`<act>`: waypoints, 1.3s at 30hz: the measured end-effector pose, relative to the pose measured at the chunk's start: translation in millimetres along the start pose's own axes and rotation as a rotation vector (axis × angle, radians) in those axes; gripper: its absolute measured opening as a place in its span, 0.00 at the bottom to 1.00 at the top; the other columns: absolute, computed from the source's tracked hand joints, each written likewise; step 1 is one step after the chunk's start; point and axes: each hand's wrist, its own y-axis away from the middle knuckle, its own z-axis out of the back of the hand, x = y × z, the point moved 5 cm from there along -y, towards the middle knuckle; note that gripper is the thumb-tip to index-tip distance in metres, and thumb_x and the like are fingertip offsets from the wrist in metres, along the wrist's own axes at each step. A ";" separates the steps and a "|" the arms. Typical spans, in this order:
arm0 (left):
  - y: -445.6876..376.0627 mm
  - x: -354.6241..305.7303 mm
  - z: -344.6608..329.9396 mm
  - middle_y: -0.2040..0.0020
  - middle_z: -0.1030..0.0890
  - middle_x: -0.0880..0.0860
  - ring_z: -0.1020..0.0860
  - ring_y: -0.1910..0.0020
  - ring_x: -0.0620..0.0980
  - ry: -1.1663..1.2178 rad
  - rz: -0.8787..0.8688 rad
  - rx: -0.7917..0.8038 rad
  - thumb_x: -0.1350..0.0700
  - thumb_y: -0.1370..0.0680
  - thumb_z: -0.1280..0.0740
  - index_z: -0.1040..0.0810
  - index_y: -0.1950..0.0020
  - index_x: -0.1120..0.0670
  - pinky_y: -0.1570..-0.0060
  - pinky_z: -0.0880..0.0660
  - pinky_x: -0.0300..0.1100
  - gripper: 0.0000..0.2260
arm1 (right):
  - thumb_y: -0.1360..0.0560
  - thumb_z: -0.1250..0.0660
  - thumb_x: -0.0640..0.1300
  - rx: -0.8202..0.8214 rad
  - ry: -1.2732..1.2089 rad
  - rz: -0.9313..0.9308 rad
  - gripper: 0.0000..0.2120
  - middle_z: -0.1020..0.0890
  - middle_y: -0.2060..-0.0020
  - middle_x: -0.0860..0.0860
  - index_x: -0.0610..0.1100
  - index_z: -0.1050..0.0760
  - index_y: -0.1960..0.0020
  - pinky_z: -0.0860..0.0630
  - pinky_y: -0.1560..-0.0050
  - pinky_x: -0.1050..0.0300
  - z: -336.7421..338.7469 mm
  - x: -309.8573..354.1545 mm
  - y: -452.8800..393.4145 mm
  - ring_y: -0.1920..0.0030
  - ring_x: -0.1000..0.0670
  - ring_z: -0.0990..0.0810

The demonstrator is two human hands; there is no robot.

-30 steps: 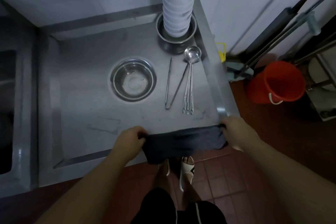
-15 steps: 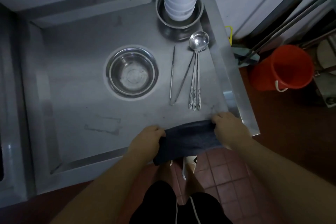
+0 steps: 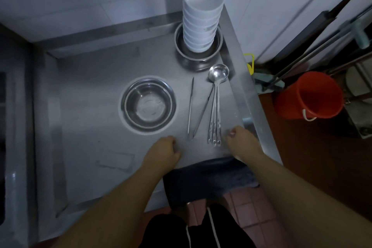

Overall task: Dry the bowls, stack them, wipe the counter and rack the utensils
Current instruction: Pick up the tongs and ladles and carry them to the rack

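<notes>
Showing a steel desk (image 3: 84, 90) set against a tiled wall, seen from above. Beyond its right edge, on the red tile floor, an orange bucket (image 3: 309, 95). At the near edge, a dark cloth (image 3: 209, 181) draped over the desk rim and hanging down toward the floor, between the two forearms. At the far right corner, a stack of white bowls (image 3: 202, 14) standing upright inside a steel bowl (image 3: 198, 46). Near the desk centre, a pan (image 3: 148, 104), empty side up, well apart from the stack. Right of the pan, tongs (image 3: 193, 110) lying lengthwise, and just beside them ladles (image 3: 216, 104) nested together, cups toward the stack, handles toward the near edge. Left hand (image 3: 164, 152) over the desk near the tongs' closed end, fingers curled under into a loose fist, nothing seen held. Right hand (image 3: 242, 143) just beside the ladle handles, back upward, thumb forward; whether its fingers are curled or straight cannot be told, and contact with the cloth below the wrist is unclear.
</notes>
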 end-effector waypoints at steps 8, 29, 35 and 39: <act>-57.3 -66.5 10.4 0.36 0.25 0.58 0.24 0.38 0.58 0.084 0.129 -0.148 0.43 0.24 0.26 0.27 0.34 0.57 0.41 0.23 0.53 0.26 | 0.19 0.32 0.53 -0.039 -0.183 -0.024 0.14 0.20 0.51 0.47 0.43 0.28 0.43 0.19 0.54 0.48 23.5 40.2 -67.6 0.53 0.45 0.18; -73.6 -85.6 14.4 0.30 0.30 0.61 0.28 0.30 0.63 0.031 0.291 -0.190 0.52 0.20 0.30 0.32 0.31 0.61 0.36 0.25 0.56 0.23 | 0.18 0.37 0.40 -0.100 -0.042 -0.049 0.14 0.22 0.33 0.37 0.35 0.28 0.34 0.23 0.36 0.47 21.9 78.7 -99.2 0.32 0.36 0.22; -36.7 -62.6 21.3 0.29 0.28 0.61 0.27 0.30 0.62 0.045 0.308 -0.159 0.50 0.18 0.31 0.32 0.27 0.60 0.34 0.25 0.57 0.25 | 0.19 0.36 0.40 -0.119 -0.094 -0.086 0.14 0.21 0.34 0.35 0.35 0.26 0.36 0.22 0.39 0.46 31.9 67.1 -83.6 0.34 0.34 0.21; -6.4 -47.6 41.0 0.35 0.23 0.60 0.23 0.35 0.61 0.092 0.287 -0.183 0.51 0.19 0.31 0.27 0.31 0.60 0.37 0.23 0.56 0.20 | 0.20 0.35 0.40 -0.100 -0.064 -0.127 0.15 0.19 0.36 0.36 0.36 0.24 0.35 0.20 0.40 0.44 41.4 61.4 -61.5 0.36 0.34 0.19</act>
